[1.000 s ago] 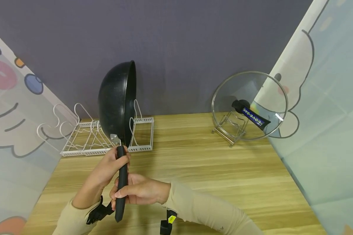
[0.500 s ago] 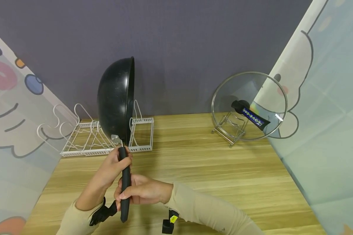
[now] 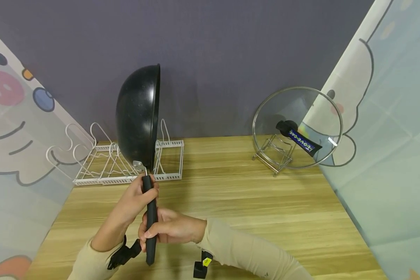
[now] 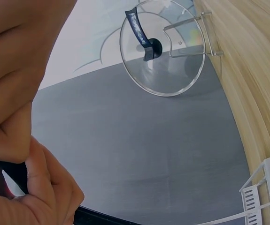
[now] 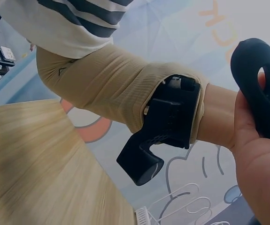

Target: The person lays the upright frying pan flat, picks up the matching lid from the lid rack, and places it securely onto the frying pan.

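Note:
A black wok is held on its side over the white wire rack, its open face turned to the right. My left hand grips the long black handle close to the metal bracket. Lower down, my right hand holds the same handle near its end, thumb on top. In the left wrist view both hands bunch at the lower left, with a strip of the wok's black rim below. The right wrist view shows the looped handle end beside my right hand.
A glass lid with a black handle stands upright in a small metal stand at the back right. Beneath everything is a wood-grain table. A grey wall closes the back, with cartoon-printed sheets at both sides.
The wok has risen slightly and its handle has shifted a little to the right, both hands moving with it. The lid and white rack have stayed put.

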`<action>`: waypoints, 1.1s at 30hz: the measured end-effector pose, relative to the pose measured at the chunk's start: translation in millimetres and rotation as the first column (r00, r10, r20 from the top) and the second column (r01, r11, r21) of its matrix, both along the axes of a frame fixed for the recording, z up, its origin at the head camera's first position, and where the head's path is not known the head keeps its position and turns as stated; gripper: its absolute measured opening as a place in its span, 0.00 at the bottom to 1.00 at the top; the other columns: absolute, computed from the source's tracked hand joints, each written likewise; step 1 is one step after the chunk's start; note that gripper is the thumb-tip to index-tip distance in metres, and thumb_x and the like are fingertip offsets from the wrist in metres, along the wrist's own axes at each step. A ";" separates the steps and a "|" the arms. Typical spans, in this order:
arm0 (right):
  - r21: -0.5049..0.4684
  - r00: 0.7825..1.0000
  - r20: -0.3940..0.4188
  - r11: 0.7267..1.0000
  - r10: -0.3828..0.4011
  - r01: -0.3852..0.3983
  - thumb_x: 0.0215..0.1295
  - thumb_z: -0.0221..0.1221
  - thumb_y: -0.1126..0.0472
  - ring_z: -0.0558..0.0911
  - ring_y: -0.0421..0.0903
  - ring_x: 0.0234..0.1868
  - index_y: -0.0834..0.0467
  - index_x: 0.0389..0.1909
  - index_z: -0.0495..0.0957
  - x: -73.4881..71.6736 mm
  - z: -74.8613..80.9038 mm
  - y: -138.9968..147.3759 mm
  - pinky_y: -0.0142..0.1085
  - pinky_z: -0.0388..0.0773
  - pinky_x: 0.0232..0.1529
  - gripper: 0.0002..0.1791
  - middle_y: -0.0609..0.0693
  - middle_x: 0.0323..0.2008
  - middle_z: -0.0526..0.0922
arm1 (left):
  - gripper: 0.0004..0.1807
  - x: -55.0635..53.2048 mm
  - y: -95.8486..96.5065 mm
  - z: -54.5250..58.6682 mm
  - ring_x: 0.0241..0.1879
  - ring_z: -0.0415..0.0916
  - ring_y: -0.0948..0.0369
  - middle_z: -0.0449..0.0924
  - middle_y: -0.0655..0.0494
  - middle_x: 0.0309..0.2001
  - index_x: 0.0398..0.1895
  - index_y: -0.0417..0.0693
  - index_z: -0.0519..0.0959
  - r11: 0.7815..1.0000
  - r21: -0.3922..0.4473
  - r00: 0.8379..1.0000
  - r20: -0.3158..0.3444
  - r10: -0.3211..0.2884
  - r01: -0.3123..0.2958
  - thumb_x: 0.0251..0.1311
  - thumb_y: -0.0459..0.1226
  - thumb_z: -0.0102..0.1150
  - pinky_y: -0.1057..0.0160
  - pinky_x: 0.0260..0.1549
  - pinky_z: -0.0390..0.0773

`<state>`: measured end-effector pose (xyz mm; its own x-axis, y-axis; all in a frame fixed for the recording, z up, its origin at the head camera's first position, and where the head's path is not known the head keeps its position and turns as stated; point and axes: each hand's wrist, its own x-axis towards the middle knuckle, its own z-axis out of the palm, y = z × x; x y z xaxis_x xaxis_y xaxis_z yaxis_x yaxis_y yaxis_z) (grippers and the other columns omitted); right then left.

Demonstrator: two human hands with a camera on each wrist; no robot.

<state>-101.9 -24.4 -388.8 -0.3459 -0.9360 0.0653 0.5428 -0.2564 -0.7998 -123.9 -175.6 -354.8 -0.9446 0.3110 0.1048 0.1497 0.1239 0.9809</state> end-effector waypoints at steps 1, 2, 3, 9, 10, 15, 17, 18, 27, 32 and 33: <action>-0.001 1.000 -0.002 1.000 0.001 -0.001 0.63 0.36 0.76 0.77 0.38 0.34 0.56 0.32 0.64 0.4 0.0 0.2 0.31 0.75 0.43 0.14 0.45 0.30 0.75 | 0.10 0.4 0.2 0.4 0.21 0.65 0.63 0.67 0.55 0.24 0.38 0.32 0.58 1.000 -0.005 1.000 0.002 0.004 -0.004 0.57 0.21 0.46 0.65 0.21 0.69; -0.004 1.000 -0.004 1.000 0.002 -0.002 0.62 0.36 0.76 0.77 0.38 0.34 0.56 0.32 0.64 0.6 0.0 0.3 0.31 0.75 0.43 0.14 0.44 0.30 0.75 | 0.10 0.7 0.4 0.9 0.21 0.65 0.63 0.67 0.55 0.25 0.39 0.32 0.58 1.000 -0.008 1.000 0.004 0.008 -0.008 0.57 0.21 0.46 0.65 0.21 0.69; -0.006 1.000 -0.007 1.000 0.002 -0.002 0.62 0.36 0.76 0.77 0.38 0.34 0.56 0.32 0.64 0.7 -0.1 0.3 0.31 0.75 0.43 0.13 0.44 0.30 0.75 | 0.10 1.0 0.7 1.3 0.21 0.65 0.63 0.67 0.55 0.25 0.39 0.32 0.58 1.000 -0.007 1.000 0.005 0.009 -0.009 0.57 0.21 0.46 0.65 0.21 0.69; -0.024 1.000 -0.017 1.000 0.004 -0.005 0.62 0.36 0.76 0.77 0.38 0.34 0.55 0.33 0.63 0.0 -0.4 1.0 0.31 0.75 0.43 0.13 0.44 0.30 0.75 | 0.09 0.9 1.3 3.1 0.21 0.65 0.63 0.67 0.54 0.25 0.38 0.33 0.58 1.000 0.012 1.000 -0.014 -0.008 0.008 0.57 0.21 0.46 0.64 0.21 0.68; -0.026 1.000 -0.020 1.000 0.006 -0.006 0.62 0.36 0.75 0.77 0.38 0.34 0.55 0.33 0.63 -0.1 -0.5 1.1 0.31 0.75 0.44 0.13 0.44 0.30 0.74 | 0.09 1.1 1.3 3.2 0.21 0.65 0.63 0.67 0.54 0.24 0.38 0.33 0.58 1.000 0.013 1.000 -0.018 -0.011 0.011 0.57 0.21 0.46 0.64 0.20 0.68; -0.029 0.999 -0.040 0.999 0.014 -0.015 0.62 0.37 0.75 0.77 0.38 0.35 0.55 0.33 0.62 0.0 -0.7 1.6 0.32 0.75 0.45 0.12 0.45 0.31 0.74 | 0.09 2.7 1.5 3.6 0.21 0.65 0.63 0.67 0.54 0.25 0.38 0.33 0.58 1.000 0.019 1.000 -0.017 -0.012 0.012 0.58 0.21 0.46 0.64 0.20 0.68; -0.028 0.999 -0.041 0.999 0.015 -0.016 0.62 0.37 0.75 0.76 0.38 0.34 0.55 0.33 0.62 0.2 -0.3 1.9 0.32 0.75 0.45 0.12 0.44 0.30 0.73 | 0.09 3.1 2.1 4.1 0.21 0.65 0.63 0.67 0.53 0.25 0.38 0.32 0.58 1.000 0.018 1.000 -0.018 -0.005 0.006 0.58 0.21 0.46 0.64 0.21 0.68; -0.027 0.999 -0.041 1.000 0.014 -0.015 0.61 0.37 0.75 0.77 0.38 0.34 0.55 0.34 0.62 0.3 0.0 2.0 0.31 0.75 0.45 0.12 0.44 0.30 0.73 | 0.09 3.3 2.3 4.5 0.21 0.65 0.63 0.66 0.53 0.25 0.38 0.32 0.58 1.000 0.017 1.000 -0.018 -0.003 0.003 0.58 0.21 0.46 0.64 0.21 0.69; -0.023 0.998 -0.059 1.000 0.007 -0.009 0.60 0.37 0.74 0.77 0.38 0.35 0.54 0.35 0.61 1.6 1.9 3.0 0.31 0.75 0.45 0.12 0.45 0.31 0.73 | 0.10 5.9 5.5 10.7 0.21 0.66 0.62 0.67 0.51 0.26 0.39 0.32 0.59 0.999 -0.029 0.999 -0.036 0.030 -0.031 0.57 0.22 0.46 0.65 0.21 0.70; -0.033 0.998 -0.060 0.999 0.003 -0.005 0.59 0.37 0.75 0.77 0.38 0.34 0.54 0.34 0.61 2.6 2.3 3.4 0.30 0.74 0.43 0.12 0.44 0.31 0.73 | 0.10 8.0 7.7 13.9 0.21 0.66 0.62 0.67 0.50 0.26 0.39 0.32 0.59 0.998 -0.043 0.998 -0.035 0.049 -0.050 0.57 0.22 0.47 0.64 0.21 0.70; -0.035 0.998 -0.060 0.999 0.002 -0.004 0.60 0.37 0.75 0.77 0.38 0.34 0.54 0.34 0.61 3.0 2.4 3.4 0.30 0.74 0.43 0.12 0.45 0.31 0.73 | 0.11 8.7 8.1 14.5 0.21 0.67 0.61 0.67 0.50 0.26 0.40 0.32 0.59 0.997 -0.046 0.998 -0.033 0.053 -0.055 0.57 0.22 0.47 0.65 0.21 0.70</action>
